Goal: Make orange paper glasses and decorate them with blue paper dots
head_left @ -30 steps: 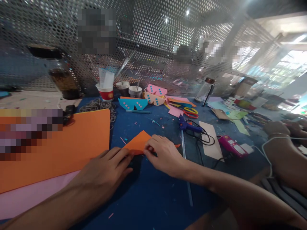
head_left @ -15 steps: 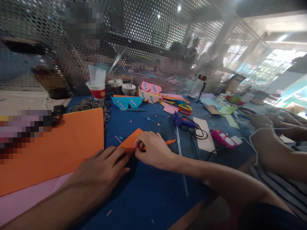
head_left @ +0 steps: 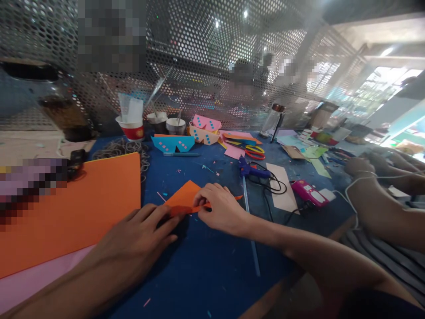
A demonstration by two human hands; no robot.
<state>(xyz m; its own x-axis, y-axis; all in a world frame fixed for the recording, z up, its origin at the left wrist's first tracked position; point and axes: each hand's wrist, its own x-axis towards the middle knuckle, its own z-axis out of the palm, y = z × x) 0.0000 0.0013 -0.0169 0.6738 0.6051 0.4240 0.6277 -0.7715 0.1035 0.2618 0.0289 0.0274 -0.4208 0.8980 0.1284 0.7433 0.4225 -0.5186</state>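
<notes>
A folded piece of orange paper (head_left: 184, 195) lies on the blue table top between my hands. My left hand (head_left: 146, 230) rests its outstretched fingers on the paper's left end, with the thumb apart and held lower. Curled around the paper's near folded edge is my right hand (head_left: 221, 208), thumb and fingertips closed on it. A thin orange end pokes out beyond the right hand, which hides the middle of the fold. Left of my left hand is a large orange sheet (head_left: 109, 199), with pink paper (head_left: 46, 281) under it.
A blue glue gun (head_left: 254, 170) with a clear glue stick (head_left: 250, 230) lies to the right, near a pink device (head_left: 308, 193). Scissors (head_left: 255, 152), paper masks (head_left: 174, 142), cups (head_left: 131, 129) and a bottle (head_left: 270, 120) stand behind. A co-worker's arm (head_left: 388, 199) is at the right.
My right hand has slid a little to the right along the fold, showing more of the paper's near edge. My left hand stays on the left end. The view has shifted slightly.
</notes>
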